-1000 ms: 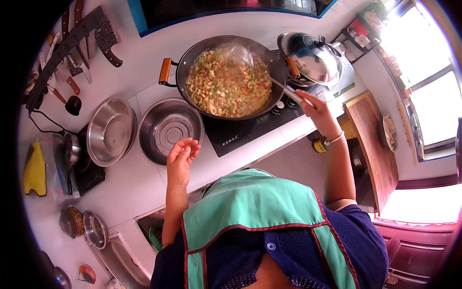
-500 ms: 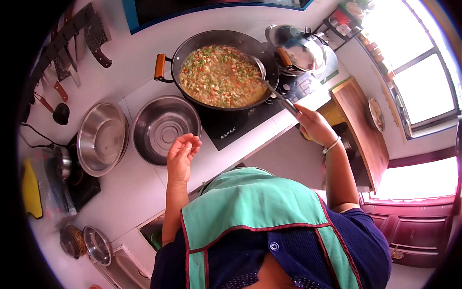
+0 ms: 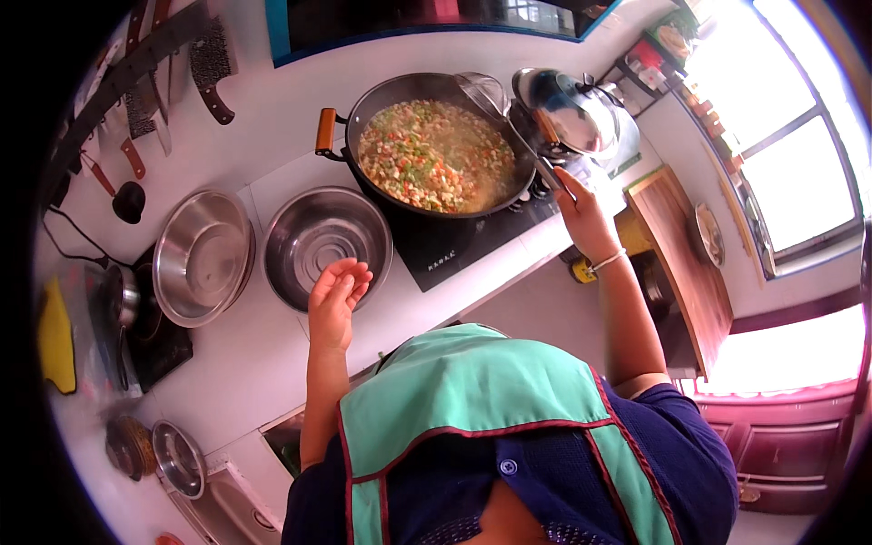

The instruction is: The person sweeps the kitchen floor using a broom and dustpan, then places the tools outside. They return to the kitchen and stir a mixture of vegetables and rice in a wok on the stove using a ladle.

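A black wok with wooden side handles stands on the black cooktop. Diced food in white, orange and green fills it, with cloudy liquid showing among the pieces. My right hand is closed round the handle of a metal wok spatula. Its broad head is raised at the wok's far right rim, smeared by motion. In front of the near rim of an empty steel basin, my left hand hovers with its fingers loosely curled and nothing in them.
Another steel basin stands farther left. A lidded steel pot is close to the wok's right side. Several knives hang from a wall rack, a black ladle below them. At right is a wooden board surface; a sink lies lower left.
My right hand has lifted the spatula's head from the food up to the wok's far right rim. The whole view has shifted slightly. My left hand stays by the basin.
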`<state>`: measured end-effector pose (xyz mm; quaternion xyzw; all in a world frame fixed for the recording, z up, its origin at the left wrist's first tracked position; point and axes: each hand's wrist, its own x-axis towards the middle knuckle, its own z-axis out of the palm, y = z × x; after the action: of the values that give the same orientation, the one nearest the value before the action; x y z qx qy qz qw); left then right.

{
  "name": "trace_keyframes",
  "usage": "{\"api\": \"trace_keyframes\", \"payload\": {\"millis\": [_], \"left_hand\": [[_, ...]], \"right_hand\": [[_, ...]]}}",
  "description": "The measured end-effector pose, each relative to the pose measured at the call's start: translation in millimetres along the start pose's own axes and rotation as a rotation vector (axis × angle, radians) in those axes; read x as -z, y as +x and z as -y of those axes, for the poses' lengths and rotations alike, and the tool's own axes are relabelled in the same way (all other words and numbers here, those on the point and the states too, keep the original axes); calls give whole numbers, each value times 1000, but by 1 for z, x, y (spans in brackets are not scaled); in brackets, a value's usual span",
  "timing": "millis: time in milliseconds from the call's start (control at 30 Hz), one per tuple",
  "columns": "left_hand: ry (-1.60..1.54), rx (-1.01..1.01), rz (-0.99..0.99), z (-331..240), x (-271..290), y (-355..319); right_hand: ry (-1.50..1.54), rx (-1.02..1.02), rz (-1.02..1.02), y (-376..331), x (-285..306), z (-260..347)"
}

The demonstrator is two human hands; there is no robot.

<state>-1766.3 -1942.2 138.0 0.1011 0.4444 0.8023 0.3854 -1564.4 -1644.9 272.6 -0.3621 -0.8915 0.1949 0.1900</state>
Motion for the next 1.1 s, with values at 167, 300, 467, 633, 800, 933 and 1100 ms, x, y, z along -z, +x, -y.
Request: {"api": "trace_keyframes", "payload": {"millis": [167, 300, 467, 633, 800, 933, 1100], "left_hand": [[17, -37, -122, 8, -2, -10], [15, -62, -180, 15, -13, -14], [1, -74, -212, 28, -22, -19], [33, -27, -180, 27, -33, -14], [59, 7, -87, 23, -34, -4], [56, 54, 5, 25, -31, 2], [44, 97, 86, 26, -29, -2]], "right_hand": [[-83, -17, -47, 35, -29, -40], [5, 109, 10, 56, -45, -45], [187, 226, 196, 73, -42, -37], [-9, 418, 281, 58, -21, -11], [-132, 489, 205, 15, 5, -9], [-281, 317, 117, -27, 42, -18], [-306, 125, -67, -58, 47, -25]]}}
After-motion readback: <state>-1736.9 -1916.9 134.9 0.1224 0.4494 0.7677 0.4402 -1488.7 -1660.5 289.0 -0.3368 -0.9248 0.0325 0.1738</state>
